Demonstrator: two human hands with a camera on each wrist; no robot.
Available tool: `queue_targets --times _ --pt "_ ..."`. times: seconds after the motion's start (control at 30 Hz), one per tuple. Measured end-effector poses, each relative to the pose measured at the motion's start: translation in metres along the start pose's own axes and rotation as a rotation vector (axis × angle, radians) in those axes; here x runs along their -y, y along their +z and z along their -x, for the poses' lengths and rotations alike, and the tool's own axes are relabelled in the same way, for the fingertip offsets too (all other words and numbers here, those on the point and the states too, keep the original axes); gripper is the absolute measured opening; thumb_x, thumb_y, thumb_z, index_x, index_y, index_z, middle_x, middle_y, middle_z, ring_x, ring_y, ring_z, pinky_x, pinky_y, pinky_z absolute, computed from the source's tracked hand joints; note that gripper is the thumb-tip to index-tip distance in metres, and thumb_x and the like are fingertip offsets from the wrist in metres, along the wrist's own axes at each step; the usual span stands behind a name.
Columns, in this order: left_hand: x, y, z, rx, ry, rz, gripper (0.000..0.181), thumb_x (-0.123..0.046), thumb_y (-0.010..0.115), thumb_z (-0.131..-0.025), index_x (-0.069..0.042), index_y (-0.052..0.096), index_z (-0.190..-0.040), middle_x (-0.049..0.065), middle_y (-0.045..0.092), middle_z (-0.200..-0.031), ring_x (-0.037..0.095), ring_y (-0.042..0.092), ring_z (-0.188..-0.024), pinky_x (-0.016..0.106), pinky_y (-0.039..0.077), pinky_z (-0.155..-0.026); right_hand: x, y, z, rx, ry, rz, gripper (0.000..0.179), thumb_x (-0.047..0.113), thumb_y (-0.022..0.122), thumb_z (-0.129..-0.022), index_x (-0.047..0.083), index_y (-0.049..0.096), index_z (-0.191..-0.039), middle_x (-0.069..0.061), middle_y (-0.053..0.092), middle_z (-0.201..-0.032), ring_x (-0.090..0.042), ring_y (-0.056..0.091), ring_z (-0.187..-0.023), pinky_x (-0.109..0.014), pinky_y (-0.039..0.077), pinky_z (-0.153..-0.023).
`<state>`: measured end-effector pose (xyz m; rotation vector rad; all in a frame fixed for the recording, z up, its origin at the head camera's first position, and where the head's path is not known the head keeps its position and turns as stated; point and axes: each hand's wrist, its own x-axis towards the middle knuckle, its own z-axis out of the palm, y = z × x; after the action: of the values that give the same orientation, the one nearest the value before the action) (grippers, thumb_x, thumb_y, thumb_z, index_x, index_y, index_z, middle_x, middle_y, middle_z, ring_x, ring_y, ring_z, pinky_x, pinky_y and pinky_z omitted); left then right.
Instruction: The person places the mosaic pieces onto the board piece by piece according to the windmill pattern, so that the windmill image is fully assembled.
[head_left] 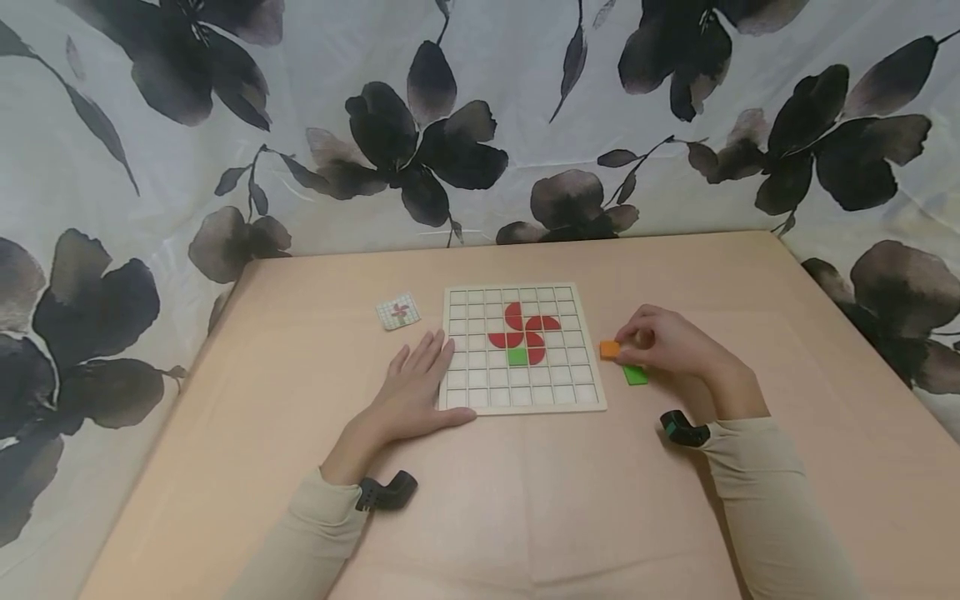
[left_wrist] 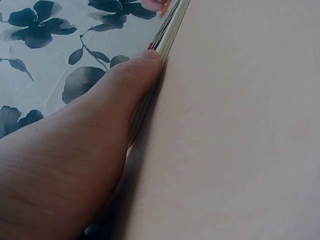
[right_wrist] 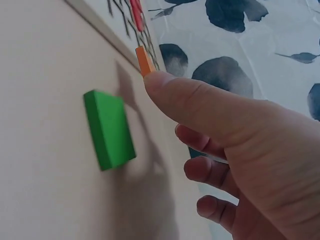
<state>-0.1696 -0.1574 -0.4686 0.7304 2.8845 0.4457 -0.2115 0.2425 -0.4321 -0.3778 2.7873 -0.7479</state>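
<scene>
A white gridded board (head_left: 480, 396) lies on the table, bearing several red rounded pieces (head_left: 535, 340) set like a pinwheel and one green square tile (head_left: 517, 357). Fingers spread, my left hand (head_left: 420, 387) rests at the board's left edge, its thumb along the near edge. Just off the board's right side, my right hand (head_left: 671, 342) pinches an orange tile (head_left: 609, 350) between thumb and finger. In the right wrist view the orange tile (right_wrist: 145, 61) is raised above the table. A second green square tile (right_wrist: 111, 130) lies on the table below that hand.
A small pattern card (head_left: 398, 312) with a printed grid and a red figure lies left of the board. The table (head_left: 525, 500) ends at the back against a flowered cloth (head_left: 420, 125). Dark bands (head_left: 387, 492) sit on both wrists.
</scene>
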Motion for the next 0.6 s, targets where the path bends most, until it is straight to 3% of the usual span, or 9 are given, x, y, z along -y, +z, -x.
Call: queue_targets --times 0.2,0.6 --pt "-0.001 -0.001 0.001 -0.002 -0.004 -0.005 0.111 -0.08 0.048 -0.076 -0.01 0.013 -0.153 0.009 0.004 -0.161 0.025 0.0 -0.149 0.053 0.002 -0.117 0.017 0.002 -0.002 -0.029 -0.056 0.001 0.023 0.024 0.079 -0.077 0.013 0.074 -0.097 -0.004 0.056 -0.099 -0.02 0.046 -0.083 -0.026 0.042 -0.064" --pt "-0.001 0.0 0.0 0.002 -0.008 -0.014 0.11 -0.079 0.048 -0.076 -0.01 0.012 -0.154 0.008 0.004 -0.161 0.024 0.0 -0.149 0.053 0.002 -0.117 0.069 0.032 -0.006 -0.083 -0.183 0.054 0.026 0.028 0.08 -0.076 0.017 0.074 -0.098 0.0 0.056 -0.1 -0.017 0.05 -0.082 -0.028 0.044 -0.067"
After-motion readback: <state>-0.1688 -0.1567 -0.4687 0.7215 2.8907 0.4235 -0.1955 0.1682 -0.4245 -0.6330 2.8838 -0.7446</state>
